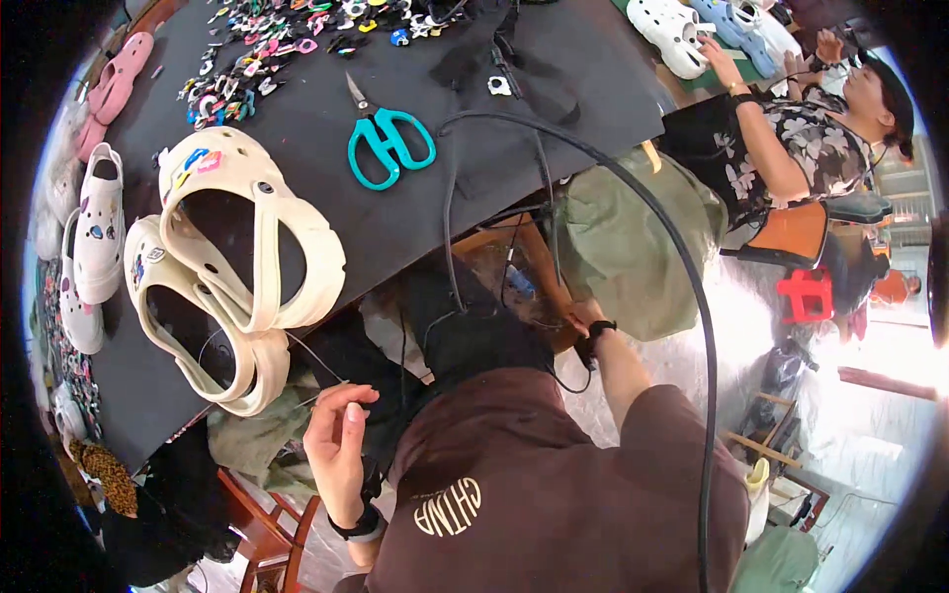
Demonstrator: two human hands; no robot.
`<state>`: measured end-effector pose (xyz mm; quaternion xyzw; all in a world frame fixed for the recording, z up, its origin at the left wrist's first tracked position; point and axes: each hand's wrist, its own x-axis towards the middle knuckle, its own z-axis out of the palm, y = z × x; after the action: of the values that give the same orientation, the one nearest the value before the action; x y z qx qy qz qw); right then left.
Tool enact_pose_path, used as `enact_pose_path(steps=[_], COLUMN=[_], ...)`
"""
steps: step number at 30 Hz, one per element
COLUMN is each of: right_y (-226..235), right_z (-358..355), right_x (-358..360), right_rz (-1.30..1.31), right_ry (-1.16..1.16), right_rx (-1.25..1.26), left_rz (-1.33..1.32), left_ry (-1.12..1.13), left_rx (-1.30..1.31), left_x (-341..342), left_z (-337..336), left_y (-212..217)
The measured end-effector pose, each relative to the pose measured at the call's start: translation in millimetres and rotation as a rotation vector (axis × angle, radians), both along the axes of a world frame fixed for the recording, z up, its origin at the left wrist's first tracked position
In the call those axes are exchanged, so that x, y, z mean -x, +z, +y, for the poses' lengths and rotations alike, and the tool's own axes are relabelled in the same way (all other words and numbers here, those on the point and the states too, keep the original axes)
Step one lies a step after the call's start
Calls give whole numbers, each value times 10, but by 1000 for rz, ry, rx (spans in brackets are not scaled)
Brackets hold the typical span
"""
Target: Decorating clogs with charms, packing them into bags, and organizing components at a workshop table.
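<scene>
A pair of cream clogs (297, 247) with colourful charms stands at the table's left front edge, one leaning against the other. From their heel straps a thin cord (314, 357) runs to my left hand (338, 445), whose fingers are curled at its end. My right hand (587, 318) reaches down below the table edge, beside a wooden frame (539, 259). Its fingers are partly hidden, so its grip does not show. Teal-handled scissors (388, 146) lie on the dark table, blades slightly apart and pointing away from me.
Charms (267, 44) lie heaped along the table's far side. White clogs (101, 222) and pink clogs (121, 74) stand at left. A thick black cable (682, 257) arcs across the view. Another person (801, 138) sits at right near more clogs (668, 38).
</scene>
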<state>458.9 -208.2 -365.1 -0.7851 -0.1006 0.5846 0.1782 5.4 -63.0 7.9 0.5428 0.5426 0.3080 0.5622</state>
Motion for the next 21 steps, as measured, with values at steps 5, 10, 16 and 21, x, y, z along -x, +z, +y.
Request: enact_pose_path(steps=[5,10,16,21], right_y=[-1244,-931,1308,3558], right_z=[-176,61,849,1496], right_x=[20,116,575,1264], right_rz=[-909,-717,-579,208], right_ry=[809,150,1090,1088], right_rx=[-99,-160,-272,-506], left_rz=[25,45,-183,248], left_ry=[38,101,461,830], left_rx=[19,-25,-527,-710], left_x=[-10,-27,320,178], left_z=[-37,-58,-80,420], left_y=[-14,-29,185,108])
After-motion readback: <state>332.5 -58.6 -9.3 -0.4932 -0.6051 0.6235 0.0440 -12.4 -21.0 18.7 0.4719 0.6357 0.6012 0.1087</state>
